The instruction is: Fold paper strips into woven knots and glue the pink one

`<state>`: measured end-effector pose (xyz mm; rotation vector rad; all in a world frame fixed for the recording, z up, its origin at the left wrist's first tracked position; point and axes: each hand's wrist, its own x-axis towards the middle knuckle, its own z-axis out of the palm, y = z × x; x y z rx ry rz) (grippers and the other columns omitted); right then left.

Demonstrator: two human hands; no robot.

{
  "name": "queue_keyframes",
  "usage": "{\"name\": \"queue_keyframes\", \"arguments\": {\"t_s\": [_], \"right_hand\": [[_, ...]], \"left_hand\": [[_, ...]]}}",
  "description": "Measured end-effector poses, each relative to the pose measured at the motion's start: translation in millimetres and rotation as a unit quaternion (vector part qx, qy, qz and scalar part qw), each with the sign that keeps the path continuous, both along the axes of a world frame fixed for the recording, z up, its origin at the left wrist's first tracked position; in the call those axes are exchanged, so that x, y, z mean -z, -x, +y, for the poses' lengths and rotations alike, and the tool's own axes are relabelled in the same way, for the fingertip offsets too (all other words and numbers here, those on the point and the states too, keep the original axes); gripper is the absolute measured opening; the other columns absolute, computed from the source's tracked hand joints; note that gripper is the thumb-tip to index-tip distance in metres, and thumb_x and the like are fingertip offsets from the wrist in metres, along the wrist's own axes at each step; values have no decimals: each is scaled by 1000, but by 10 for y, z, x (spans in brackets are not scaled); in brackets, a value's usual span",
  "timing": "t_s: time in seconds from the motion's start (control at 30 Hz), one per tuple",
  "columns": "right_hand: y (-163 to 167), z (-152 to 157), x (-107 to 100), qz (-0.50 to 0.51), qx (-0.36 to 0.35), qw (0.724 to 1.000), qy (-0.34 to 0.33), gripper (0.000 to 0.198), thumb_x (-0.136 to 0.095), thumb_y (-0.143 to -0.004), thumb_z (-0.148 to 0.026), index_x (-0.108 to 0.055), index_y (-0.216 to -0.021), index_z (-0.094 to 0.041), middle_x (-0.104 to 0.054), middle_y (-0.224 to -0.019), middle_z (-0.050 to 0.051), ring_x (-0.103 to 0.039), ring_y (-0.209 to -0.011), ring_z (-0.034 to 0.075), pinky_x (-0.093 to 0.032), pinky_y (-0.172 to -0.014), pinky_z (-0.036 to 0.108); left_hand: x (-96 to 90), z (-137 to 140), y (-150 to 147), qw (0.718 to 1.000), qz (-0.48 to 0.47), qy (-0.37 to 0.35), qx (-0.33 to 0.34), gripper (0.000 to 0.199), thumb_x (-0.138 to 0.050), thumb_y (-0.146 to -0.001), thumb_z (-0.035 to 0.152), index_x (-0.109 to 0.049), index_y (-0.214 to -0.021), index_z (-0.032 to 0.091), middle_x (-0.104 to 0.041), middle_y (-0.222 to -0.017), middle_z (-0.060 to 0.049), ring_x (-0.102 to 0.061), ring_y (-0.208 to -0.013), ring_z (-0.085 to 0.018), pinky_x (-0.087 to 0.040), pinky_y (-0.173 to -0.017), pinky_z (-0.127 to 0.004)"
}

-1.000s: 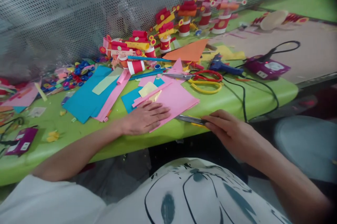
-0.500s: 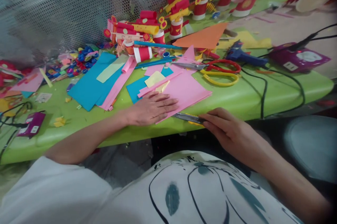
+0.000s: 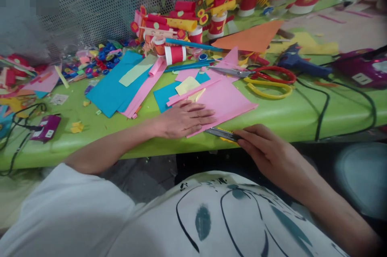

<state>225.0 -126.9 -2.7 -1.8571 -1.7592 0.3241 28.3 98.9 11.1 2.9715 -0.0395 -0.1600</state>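
Note:
My left hand (image 3: 187, 119) lies flat on a pink sheet of paper (image 3: 228, 102), fingers stretched to the right. In my right hand (image 3: 261, 142) is a utility knife (image 3: 223, 134), its blade pointing left at the near edge of the pink sheet. The blade's tip reaches the paper close to my left fingertips. Thin pink strips (image 3: 193, 92), a pale yellow scrap (image 3: 188, 86) and a blue sheet (image 3: 165, 98) lie around the far side of my left hand. Beyond the pink sheet rest scissors (image 3: 269, 81) with one red and one yellow handle.
A blue glue gun (image 3: 304, 63) with its cable lies at the right, near a purple power box (image 3: 359, 69). Several red paper-cup crafts (image 3: 217, 25) stand along the back by the mesh panel (image 3: 121, 3). Another purple box (image 3: 46, 128) sits on the green table (image 3: 102, 136) at left.
The camera view has shifted, so the table and its things appear farther right and slightly higher. Both hands keep nearly the same pose on the paper and the knife.

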Motion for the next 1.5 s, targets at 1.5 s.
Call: {"name": "queue_keyframes", "arguments": {"t_s": [1.5], "right_hand": [[242, 100, 45, 53, -76, 996, 7, 28, -50, -102, -25, -67, -123, -19, -64, -113, 9, -67, -98, 19, -57, -85, 31]], "left_hand": [[45, -25, 19, 999, -36, 2, -8, 51, -23, -107, 39, -37, -155, 32, -36, -163, 6, -28, -152, -21, -15, -122, -42]]}}
